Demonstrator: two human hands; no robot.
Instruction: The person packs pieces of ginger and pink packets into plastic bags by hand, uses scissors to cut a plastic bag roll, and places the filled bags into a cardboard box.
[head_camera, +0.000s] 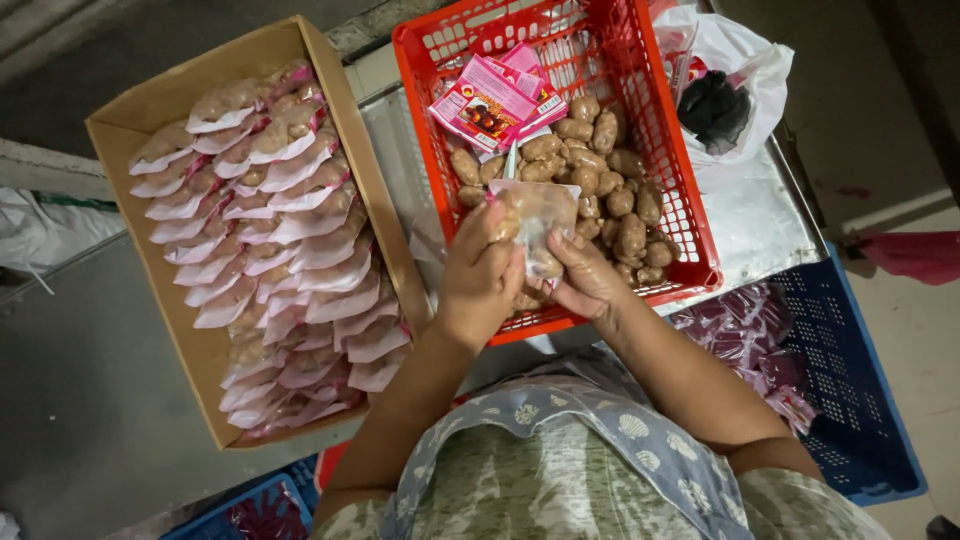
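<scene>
While both hands work at it, the clear plastic bag (538, 215) hangs above the near end of the red crate (700, 240), part-filled with brown oval pieces and open at the top. The left hand (480, 275) is closed around the bag's left edge, fingers curled and pinching near the mouth; the right hand (585, 280) cups the bag from below and the right, fingers bent around its lower corner. So the bag sits between the two hands, touching both, held over the loose brown pieces (600, 180) heaped in the crate. As a judgement, the thin film could slip from the pinch at the mouth, since the weight sits low in the bag, and pieces would then spill back into the crate or over its near rim. A tilt of the bag toward the person could do the same. Pink printed labels (495, 100) lie in the crate's far end, just beyond the heap. Left of the crate, a cardboard box (150, 100) holds rows of filled, sealed packets (280, 250), overlapping like shingles. A white plastic bag (745, 70) with something dark inside rests on the metal desk (760, 215) to the right, and a blue crate (860, 420) stands lower down.
</scene>
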